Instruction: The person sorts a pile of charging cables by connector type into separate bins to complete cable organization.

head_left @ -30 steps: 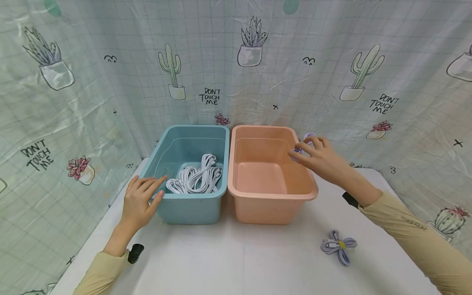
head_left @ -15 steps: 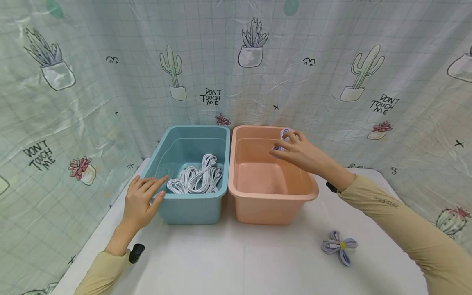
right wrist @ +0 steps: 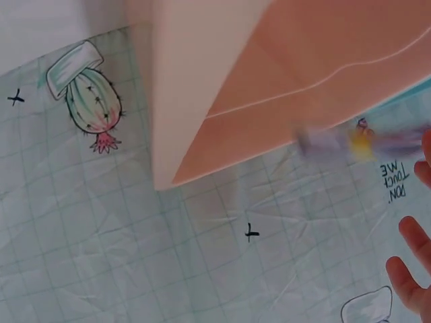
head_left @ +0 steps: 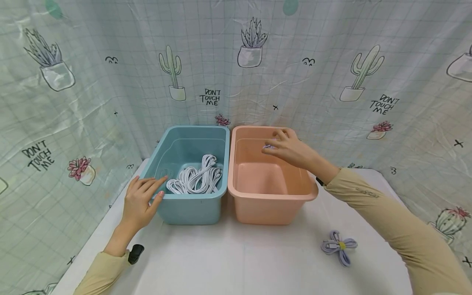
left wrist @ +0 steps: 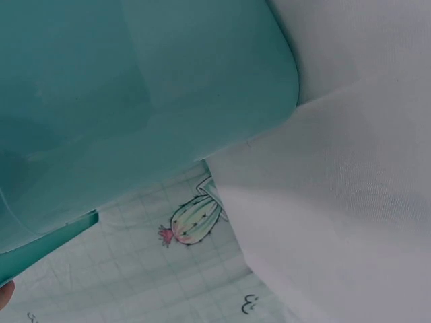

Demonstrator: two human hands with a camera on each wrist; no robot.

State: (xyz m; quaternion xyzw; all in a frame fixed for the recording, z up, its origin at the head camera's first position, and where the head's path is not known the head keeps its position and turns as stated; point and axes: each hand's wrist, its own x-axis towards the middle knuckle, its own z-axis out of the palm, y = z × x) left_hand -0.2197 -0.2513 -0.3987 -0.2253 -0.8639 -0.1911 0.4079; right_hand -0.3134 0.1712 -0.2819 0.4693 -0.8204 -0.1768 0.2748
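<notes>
My right hand [head_left: 285, 147] is over the back of the orange bin [head_left: 273, 196], fingers spread. Just under its fingertips, a lilac cable bundle [head_left: 270, 146] shows in the head view, mostly covered by the hand. The right wrist view has this cable bundle [right wrist: 363, 142] blurred, with a yellow tie, beside the sharp fingertips. My left hand [head_left: 140, 200] lies at the front left corner of the blue bin [head_left: 191, 196] with fairly straight fingers; in the left wrist view one fingertip [left wrist: 5, 294] meets the rim. Several white cable bundles [head_left: 195, 178] lie inside the blue bin.
Another lilac cable bundle [head_left: 339, 247] with a yellow tie lies on the white table [head_left: 243, 262] at the front right. Both bins stand side by side, close to the patterned curtain [head_left: 280, 82] behind them.
My right hand has moved left from the orange bin's right rim to over its inside, bringing the lilac cable bundle, and its fingers have let go. My left hand has stayed put.
</notes>
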